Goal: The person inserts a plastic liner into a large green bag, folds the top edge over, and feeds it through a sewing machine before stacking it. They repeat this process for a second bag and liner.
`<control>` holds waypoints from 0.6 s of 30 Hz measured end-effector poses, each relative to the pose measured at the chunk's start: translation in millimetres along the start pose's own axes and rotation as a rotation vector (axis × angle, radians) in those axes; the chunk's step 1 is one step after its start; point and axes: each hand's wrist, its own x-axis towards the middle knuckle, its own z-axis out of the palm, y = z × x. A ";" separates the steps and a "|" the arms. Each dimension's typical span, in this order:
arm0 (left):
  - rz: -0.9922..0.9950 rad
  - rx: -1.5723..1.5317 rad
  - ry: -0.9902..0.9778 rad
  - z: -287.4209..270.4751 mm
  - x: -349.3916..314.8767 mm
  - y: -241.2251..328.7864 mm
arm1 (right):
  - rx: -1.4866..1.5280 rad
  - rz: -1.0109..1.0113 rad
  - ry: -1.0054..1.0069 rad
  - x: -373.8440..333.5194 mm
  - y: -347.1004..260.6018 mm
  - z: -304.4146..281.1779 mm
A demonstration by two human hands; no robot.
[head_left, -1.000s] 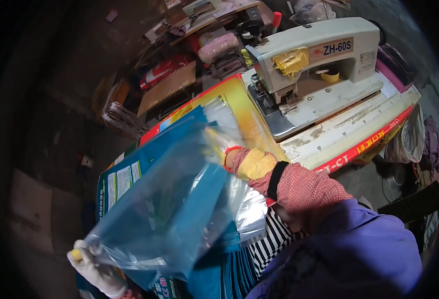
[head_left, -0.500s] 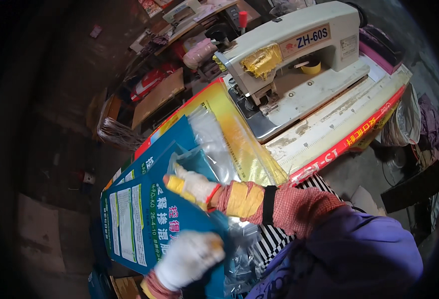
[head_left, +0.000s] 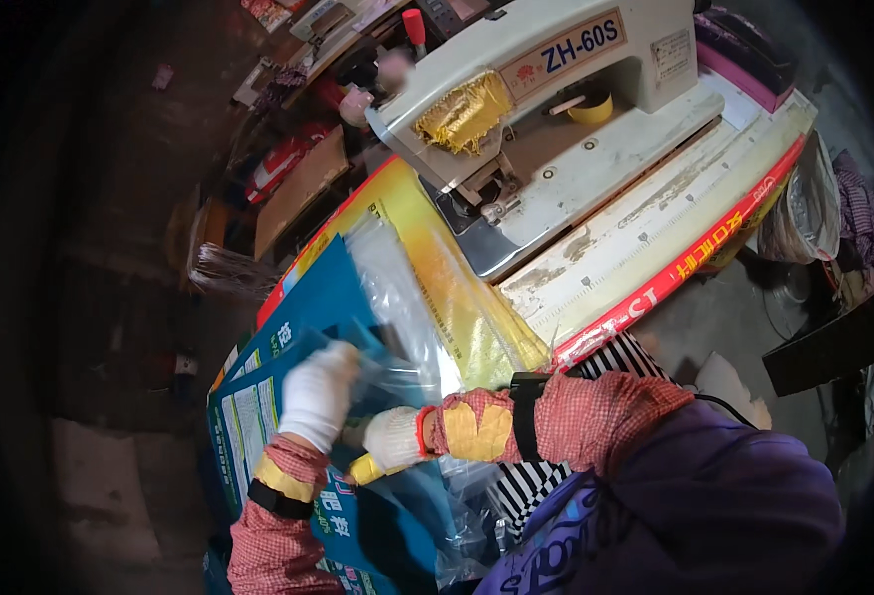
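Left hand (head_left: 316, 402): white-gloved, over the blue bag (head_left: 318, 283); its fingers blur, so we cannot tell whether they pinch anything.
Right hand (head_left: 395, 439): gloved too, just beside the left; one yellow-wrapped fingertip (head_left: 367, 470) points down-left, the others are partly hidden; we cannot tell what they grip.
Blue bag: under our hands, left of the sewing machine (head_left: 585, 45); clear plastic (head_left: 397, 278) lies between it and the yellow sheets (head_left: 412, 213) at the tabletop (head_left: 645, 238).
Work at the bag: we judge it two-handed handling of thin layers; blurred film (head_left: 402, 379) shows beside our left fingers.
Next hold: we think it calls for separating one slippery layer cleanly.
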 end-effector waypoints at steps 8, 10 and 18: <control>-0.122 0.589 0.035 -57.1 35.4 -36.5 | 0.061 0.176 -0.069 25.5 13.8 20.2; -0.208 0.840 0.053 -72.0 47.8 -36.7 | -0.061 0.103 -0.160 21.1 4.1 36.5; 0.034 1.012 0.650 -152.2 152.9 49.8 | 1.593 -1.541 0.748 -37.1 135.0 223.1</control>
